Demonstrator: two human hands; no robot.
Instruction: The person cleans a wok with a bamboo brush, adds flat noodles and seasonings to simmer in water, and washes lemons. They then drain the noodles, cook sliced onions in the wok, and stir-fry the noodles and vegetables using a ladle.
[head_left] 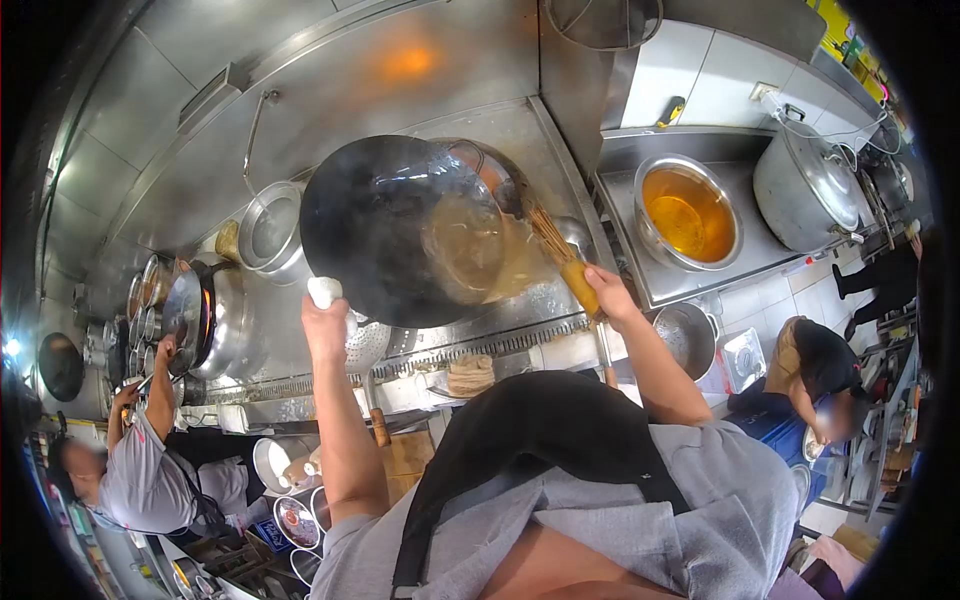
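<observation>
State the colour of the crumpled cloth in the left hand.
The crumpled cloth in the left hand is white, best seen in the head view.

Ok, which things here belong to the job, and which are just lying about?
In use:
- black wok, held by the left hand with a white cloth
- bamboo brush, in the right hand

Apparently lying about:
- lidded pot
- colander
- folded cloth

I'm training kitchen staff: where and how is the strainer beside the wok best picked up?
Probably by its wooden handle, from the near side: that end points back toward the body, while the perforated part of the strainer lies close to the wok. A full wrap should suit the slim wood. The left hand holds a cloth at the wok, the right hand the brush; free one first.
</observation>
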